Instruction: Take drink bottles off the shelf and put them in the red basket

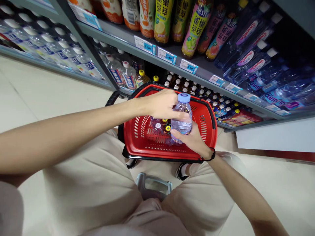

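Note:
A clear water bottle (181,126) with a light-blue cap is upright over the red shopping basket (133,147). My left hand (162,104) is closed on its upper part from the left, the thumb lying across the front. Lower down, my right hand (195,140) wraps round the bottle from the right. Inside the basket, below my hands, lie several more bottles, among them one with a white cap (157,126) and one with a yellow cap (167,128). The far fingers of both hands are partly hidden.
A shelf edge (167,55) with price tags runs behind the basket, holding tea bottles (195,29) and large water bottles (256,65). Smaller bottles (187,86) fill the level beneath. Packed water bottles (52,42) stand at left. A grey stool (154,185) shows between my legs.

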A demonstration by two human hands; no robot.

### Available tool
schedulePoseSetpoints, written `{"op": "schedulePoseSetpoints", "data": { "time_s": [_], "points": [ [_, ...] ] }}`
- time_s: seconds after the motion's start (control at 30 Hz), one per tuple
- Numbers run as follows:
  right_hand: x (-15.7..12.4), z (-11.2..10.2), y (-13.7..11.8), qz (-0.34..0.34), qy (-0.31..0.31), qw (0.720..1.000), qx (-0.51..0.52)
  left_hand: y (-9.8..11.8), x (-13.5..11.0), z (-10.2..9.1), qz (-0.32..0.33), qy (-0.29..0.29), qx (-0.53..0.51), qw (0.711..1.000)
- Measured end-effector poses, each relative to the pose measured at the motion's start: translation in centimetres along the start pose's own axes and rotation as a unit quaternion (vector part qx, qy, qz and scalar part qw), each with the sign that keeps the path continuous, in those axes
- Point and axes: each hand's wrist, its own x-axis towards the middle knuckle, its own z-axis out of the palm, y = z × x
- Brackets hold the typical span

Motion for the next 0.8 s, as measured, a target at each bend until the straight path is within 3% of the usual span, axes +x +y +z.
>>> {"op": "schedulePoseSetpoints", "data": {
  "time_s": [0.3,0.57,0.8],
  "points": [
    [0.1,-0.1,-0.1,0.004,-0.005,1.0,0.005,-0.2,0.1,0.0,0.005,-0.008,-0.01,1.0],
    [-0.3,0.2,0.9,0.1,-0.073,0.983,0.134,-0.1,0.2,0.1,0.017,-0.014,0.03,0.999],
    [-0.2,0.0,1.2,0.09,-0.076,0.987,0.113,-0.3,0.1,-0.1,0.031,-0.017,0.032,0.999]
  ]
}}
